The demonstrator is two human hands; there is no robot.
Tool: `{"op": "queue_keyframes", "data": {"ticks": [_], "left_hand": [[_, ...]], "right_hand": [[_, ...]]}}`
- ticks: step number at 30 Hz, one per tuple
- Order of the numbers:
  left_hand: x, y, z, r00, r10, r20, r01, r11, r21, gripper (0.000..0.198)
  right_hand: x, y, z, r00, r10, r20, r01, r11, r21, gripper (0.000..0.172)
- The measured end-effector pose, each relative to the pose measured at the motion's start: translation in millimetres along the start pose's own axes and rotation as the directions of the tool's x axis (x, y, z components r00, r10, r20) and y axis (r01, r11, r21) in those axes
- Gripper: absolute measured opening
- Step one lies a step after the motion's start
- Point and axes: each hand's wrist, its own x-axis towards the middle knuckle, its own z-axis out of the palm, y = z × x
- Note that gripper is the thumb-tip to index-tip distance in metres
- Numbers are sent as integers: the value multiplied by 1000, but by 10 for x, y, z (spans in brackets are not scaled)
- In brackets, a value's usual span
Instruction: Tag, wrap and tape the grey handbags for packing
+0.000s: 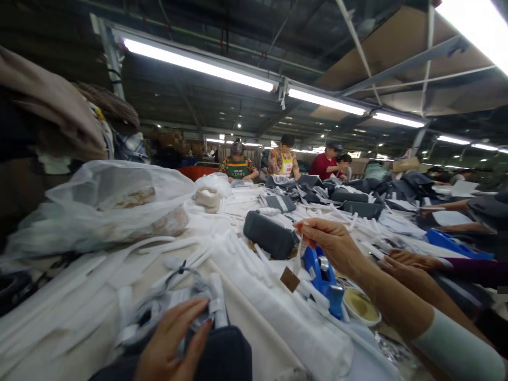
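Observation:
My left hand lies at the bottom of the view, fingers curled over a bundle of grey-white straps on top of a dark fabric piece. My right hand is raised over the table, its fingers pinched on a thin white string from which a small brown tag hangs. Just below that hand sits a blue tagging tool.
Long white padded strips cover the table. A dark grey pouch lies ahead, a clear plastic bag at left, a small round dish by the tool. Another person's hands rest at right. Several workers sit at the far end.

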Motion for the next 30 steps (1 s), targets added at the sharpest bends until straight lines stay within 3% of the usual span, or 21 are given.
{"op": "queue_keyframes", "data": {"ticks": [3,5,8,11,13,16,18,21,23,28,30], "left_hand": [[169,301,144,966,-133,220,180,961,-210,33],[278,435,226,931,-226,286,310,903,-297,43],[351,475,229,873,-316,372,458,794,-399,49],[303,423,116,800,-304,516,576,627,-524,40],[234,399,33,746,-278,605,656,463,-596,34],[128,388,-47,688,-256,679,725,279,-629,32],[76,382,-68,705,-280,651,709,296,-640,27],[30,371,-82,769,-336,544,638,436,-634,23],[14,372,-94,784,-343,517,620,471,-627,26],[-31,391,-122,688,-272,672,725,226,-651,33],[-55,386,-117,696,-262,668,717,198,-669,31]], "right_hand": [[-172,-68,327,992,17,122,-25,998,65,23],[-270,-101,518,978,5,207,-26,995,98,20],[-391,-137,767,946,-3,325,-42,990,132,19],[-479,-147,963,913,14,407,-87,983,162,19],[-517,-140,1062,895,15,447,-106,978,179,19],[-552,-129,1164,875,3,484,-107,977,187,19],[-570,-136,1204,868,0,496,-112,974,197,19],[-598,-170,1229,866,-3,500,-116,971,207,18],[-615,-193,1231,863,-1,504,-109,976,188,19],[-630,-195,1238,861,13,509,-110,981,161,18],[-631,-177,1245,862,19,506,-123,977,174,17]]}}
